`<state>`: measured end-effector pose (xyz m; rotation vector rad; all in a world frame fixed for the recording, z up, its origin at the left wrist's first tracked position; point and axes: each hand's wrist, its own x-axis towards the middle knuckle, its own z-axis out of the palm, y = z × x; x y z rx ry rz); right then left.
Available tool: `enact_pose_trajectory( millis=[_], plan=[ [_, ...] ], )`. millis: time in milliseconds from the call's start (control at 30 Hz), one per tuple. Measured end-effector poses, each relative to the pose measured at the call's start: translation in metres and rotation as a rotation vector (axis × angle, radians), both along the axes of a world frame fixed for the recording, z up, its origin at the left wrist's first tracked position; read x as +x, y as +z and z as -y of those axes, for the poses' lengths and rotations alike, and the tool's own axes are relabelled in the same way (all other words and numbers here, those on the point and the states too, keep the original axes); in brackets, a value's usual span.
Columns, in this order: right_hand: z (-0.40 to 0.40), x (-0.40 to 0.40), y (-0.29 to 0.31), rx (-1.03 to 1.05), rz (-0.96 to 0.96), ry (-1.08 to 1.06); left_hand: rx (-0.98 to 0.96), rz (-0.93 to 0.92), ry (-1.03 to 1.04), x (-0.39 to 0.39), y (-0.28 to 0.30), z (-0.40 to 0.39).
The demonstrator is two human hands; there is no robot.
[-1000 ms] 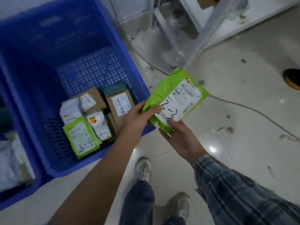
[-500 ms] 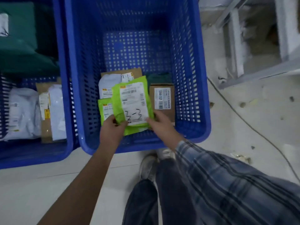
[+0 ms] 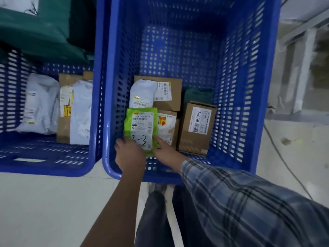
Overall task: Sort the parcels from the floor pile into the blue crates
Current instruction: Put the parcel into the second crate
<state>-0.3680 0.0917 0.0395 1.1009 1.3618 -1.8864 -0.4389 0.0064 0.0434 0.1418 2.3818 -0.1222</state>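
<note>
A green parcel (image 3: 140, 125) with a white label marked "3-3" lies inside the middle blue crate (image 3: 106, 104), on top of other parcels near the crate's front wall. My left hand (image 3: 130, 155) grips its near left corner with curled fingers. My right hand (image 3: 167, 154), in a plaid sleeve, touches the parcel's near right edge with its fingers stretched out. Around it in the crate are a white bag (image 3: 142, 93), brown boxes, and a taller brown box (image 3: 195, 129) at the right.
A second blue crate (image 3: 53, 168) at the left holds white bags, a brown box and a dark green bag (image 3: 35, 32). A cable (image 3: 284, 157) runs over the pale floor at the right, by a grey metal frame (image 3: 302, 68). My legs stand just before the crate.
The green parcel went from above the floor at the right into the crate and now lies lower, on the parcels there. Both hands followed it down.
</note>
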Motion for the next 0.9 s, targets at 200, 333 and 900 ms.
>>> enact_pose_trajectory(
  millis=[200, 333, 900],
  plan=[
    [-0.001, -0.011, -0.027, 0.007, 0.135, 0.253, 0.001, 0.079, -0.283, 0.013, -0.033, 0.008],
    [-0.001, -0.009, -0.033, 0.015, 0.129, 0.273, -0.039, 0.221, -0.290, 0.008, -0.043, 0.007],
    [-0.055, 0.086, 0.054, 0.770, 0.145, -0.589, 0.160, 0.209, -0.830, -0.006, 0.036, -0.086]
  ],
)
